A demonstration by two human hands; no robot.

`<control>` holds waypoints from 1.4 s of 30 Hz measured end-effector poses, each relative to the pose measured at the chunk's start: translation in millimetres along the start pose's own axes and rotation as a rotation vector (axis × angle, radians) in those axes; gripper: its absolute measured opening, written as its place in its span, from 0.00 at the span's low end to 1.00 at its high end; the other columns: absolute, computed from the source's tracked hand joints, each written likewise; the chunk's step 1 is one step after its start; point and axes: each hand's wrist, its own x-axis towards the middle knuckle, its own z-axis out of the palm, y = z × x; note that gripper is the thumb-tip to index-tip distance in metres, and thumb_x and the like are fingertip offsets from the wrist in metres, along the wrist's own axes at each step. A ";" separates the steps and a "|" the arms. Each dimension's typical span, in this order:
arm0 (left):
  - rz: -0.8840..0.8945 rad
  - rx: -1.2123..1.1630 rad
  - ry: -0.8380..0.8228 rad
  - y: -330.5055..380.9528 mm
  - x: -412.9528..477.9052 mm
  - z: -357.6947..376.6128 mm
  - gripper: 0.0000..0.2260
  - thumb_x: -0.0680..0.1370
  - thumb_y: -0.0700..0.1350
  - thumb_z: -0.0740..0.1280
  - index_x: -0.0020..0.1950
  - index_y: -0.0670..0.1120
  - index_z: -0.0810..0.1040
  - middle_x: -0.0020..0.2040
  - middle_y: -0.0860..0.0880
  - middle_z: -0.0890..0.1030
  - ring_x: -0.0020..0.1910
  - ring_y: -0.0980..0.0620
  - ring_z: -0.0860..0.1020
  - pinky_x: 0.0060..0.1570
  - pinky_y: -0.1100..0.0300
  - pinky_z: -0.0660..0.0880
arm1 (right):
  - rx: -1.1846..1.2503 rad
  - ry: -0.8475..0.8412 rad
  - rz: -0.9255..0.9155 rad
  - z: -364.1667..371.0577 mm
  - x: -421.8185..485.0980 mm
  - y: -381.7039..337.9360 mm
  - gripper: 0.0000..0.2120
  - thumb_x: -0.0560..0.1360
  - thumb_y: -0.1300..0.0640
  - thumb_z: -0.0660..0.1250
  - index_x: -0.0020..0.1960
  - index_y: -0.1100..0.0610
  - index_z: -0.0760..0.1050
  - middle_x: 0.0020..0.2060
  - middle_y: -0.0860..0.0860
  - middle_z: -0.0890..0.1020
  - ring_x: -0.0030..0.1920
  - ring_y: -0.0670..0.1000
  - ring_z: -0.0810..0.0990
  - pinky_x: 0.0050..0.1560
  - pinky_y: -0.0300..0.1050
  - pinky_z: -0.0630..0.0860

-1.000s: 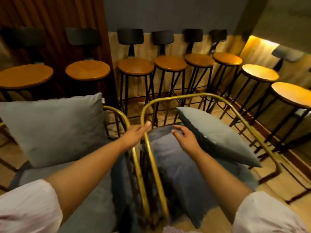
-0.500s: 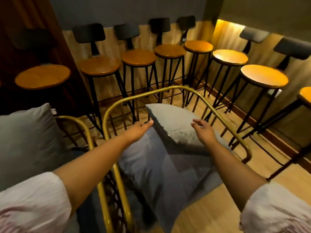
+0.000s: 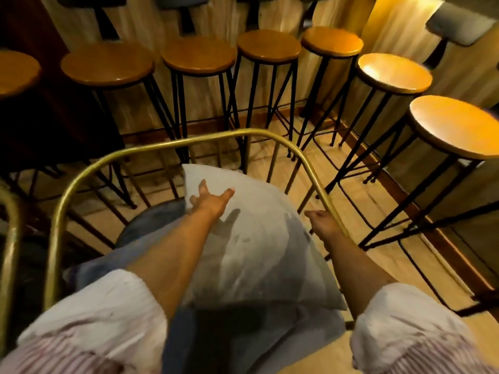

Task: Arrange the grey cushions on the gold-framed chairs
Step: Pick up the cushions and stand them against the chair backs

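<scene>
Grey cushion (image 3: 259, 238) lay tilted inside the gold-framed chair (image 3: 151, 152), its upper corner toward the curved back rail and its lower edge resting on the darker seat pad (image 3: 151, 225). The left hand (image 3: 209, 202) was spread flat on the cushion's upper part, fingers splayed, holding nothing. The right hand (image 3: 322, 224) sat curled at the cushion's right edge beside the chair's side rail; whether it gripped either I could not tell.

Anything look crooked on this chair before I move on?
Yes. The grey cushion lies skewed, one corner pointing toward the back of the gold frame, its right edge against the side rail. The left hand rests on it; the right hand is at that rail.
</scene>
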 end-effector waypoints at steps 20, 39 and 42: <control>-0.262 -0.324 0.157 -71.0 33.1 -6.2 0.53 0.60 0.61 0.76 0.77 0.50 0.51 0.76 0.44 0.62 0.71 0.40 0.66 0.66 0.44 0.66 | 0.183 -0.374 0.146 17.6 71.1 15.1 0.46 0.60 0.35 0.74 0.70 0.56 0.67 0.61 0.55 0.78 0.58 0.58 0.78 0.58 0.51 0.74; 0.083 -0.687 0.424 -106.0 -144.4 -190.3 0.38 0.68 0.52 0.75 0.73 0.47 0.63 0.65 0.48 0.73 0.55 0.49 0.74 0.50 0.55 0.72 | 0.262 -0.394 -0.447 58.5 -127.8 -131.1 0.37 0.62 0.45 0.78 0.67 0.53 0.70 0.57 0.52 0.79 0.46 0.49 0.78 0.40 0.42 0.73; 0.056 -0.707 0.476 -151.5 -168.3 -243.8 0.39 0.68 0.53 0.75 0.74 0.46 0.61 0.67 0.47 0.71 0.55 0.48 0.73 0.51 0.54 0.71 | 0.240 -0.455 -0.483 114.0 -174.7 -138.6 0.43 0.59 0.42 0.78 0.69 0.53 0.68 0.62 0.52 0.77 0.53 0.53 0.77 0.49 0.49 0.76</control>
